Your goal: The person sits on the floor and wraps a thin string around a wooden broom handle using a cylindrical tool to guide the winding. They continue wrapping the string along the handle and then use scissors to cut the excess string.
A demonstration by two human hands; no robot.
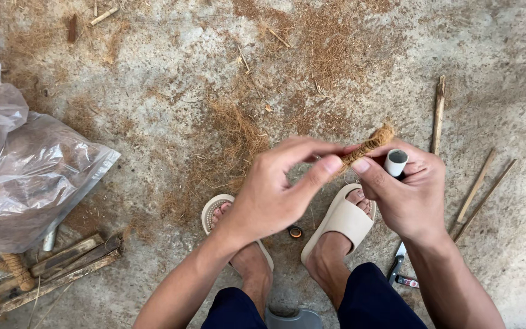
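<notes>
Rough concrete floor (pixel 171 55), dusted and strewn with brown coir fibre (pixel 238 131). Clear plastic bag (pixel 22 173) at the left edge, slumped and holding more fibre; beside it, below, a bundle of split wooden sticks (pixel 71 259) and a length of twisted coir rope (pixel 16 268). Thin bamboo slivers (pixel 476 186) well apart to the right. Pale slide sandals (pixel 342 219) underfoot, a small dark ring-shaped object (pixel 295 232) between them, a small tool (pixel 397 265) by the right foot, too indistinct to name.

Left hand (pixel 269 198) closed, thumb and forefinger pinched on the lower end of a short coir cord (pixel 368 145). Right hand (pixel 412 198) closed as well, thumb pressed against the same cord, remaining fingers curled round a white tube with a dark base (pixel 395 163).

Cord held above the feet, between both grips, frayed tip free and pointed up-right. Judged very light, dry and rough, not slippery; soft and bendable, likely to untwist or shed strands where loose. Best taken on the tightly twisted stretch just below the frayed end, pinched firmly, never by the loose tuft.
</notes>
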